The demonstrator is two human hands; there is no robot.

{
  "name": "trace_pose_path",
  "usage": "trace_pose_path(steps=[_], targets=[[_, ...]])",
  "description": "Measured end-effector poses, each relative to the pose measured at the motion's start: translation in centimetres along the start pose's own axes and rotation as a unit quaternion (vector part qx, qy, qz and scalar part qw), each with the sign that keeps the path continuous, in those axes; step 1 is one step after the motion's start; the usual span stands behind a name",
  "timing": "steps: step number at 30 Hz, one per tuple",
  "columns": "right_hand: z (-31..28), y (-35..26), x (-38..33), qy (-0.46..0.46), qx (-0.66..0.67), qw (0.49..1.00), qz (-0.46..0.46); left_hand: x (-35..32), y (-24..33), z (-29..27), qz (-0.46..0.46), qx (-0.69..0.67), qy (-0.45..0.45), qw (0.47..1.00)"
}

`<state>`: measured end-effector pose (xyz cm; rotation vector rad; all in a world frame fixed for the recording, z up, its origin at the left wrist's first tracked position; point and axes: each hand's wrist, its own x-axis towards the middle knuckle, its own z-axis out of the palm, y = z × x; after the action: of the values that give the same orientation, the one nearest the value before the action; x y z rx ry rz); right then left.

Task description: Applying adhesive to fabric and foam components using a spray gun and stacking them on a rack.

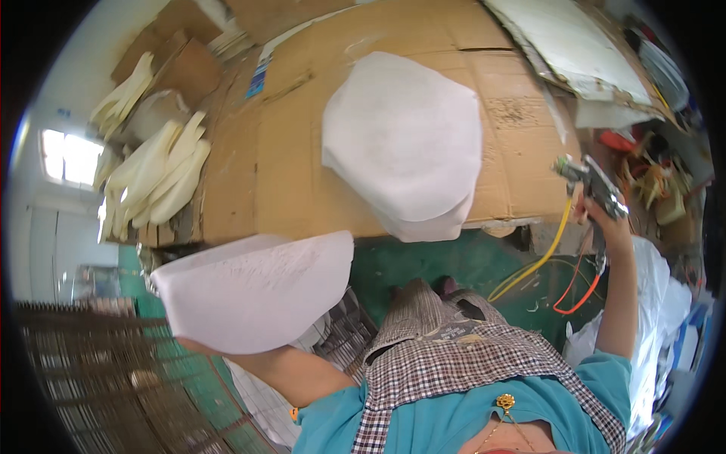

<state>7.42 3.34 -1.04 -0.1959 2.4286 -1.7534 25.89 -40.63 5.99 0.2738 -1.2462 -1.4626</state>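
Left hand: the left hand (198, 346) is almost wholly hidden under a white sheet piece (253, 291); it carries the piece from below, but how its fingers are set I cannot tell.
White sheet piece: a rounded, half-folded white piece, held up off the worktop and well apart from the stack.
Right hand: the right hand (605, 219) is raised at the far right, its fingers wrapped tight around the grip of a spray gun (592, 184).
Spray gun: metal, nozzle end up and left of the fingers; a yellow hose (541, 261) and an orange hose (578, 299) hang down below the fingers.
Stack: a stack of white pieces (404, 144) lies on the cardboard-covered worktop (280, 159), between the two hands and farther out.
Beyond the left fingers: pale curved strips (155, 178) lie bundled at the worktop's left edge.
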Motion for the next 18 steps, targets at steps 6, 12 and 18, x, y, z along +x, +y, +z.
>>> trace_pose_path(steps=[6, 12, 18], targets=[[6.0, 4.8, 14.4, 0.084, -0.194, 0.951, -0.224, 1.0, 1.4, -1.6, -0.014, 0.101, 0.056, 0.993], [28.8, 0.0, 3.9, -0.580, 0.251, 0.740, 0.230, 1.4, 3.7, -3.5, -0.035, -0.045, 0.177, 0.982], [40.2, 0.5, 0.0, -0.532, 0.487, 0.584, 0.372, -0.6, 5.0, -6.4, -0.109, -0.097, 0.252, 0.957]])
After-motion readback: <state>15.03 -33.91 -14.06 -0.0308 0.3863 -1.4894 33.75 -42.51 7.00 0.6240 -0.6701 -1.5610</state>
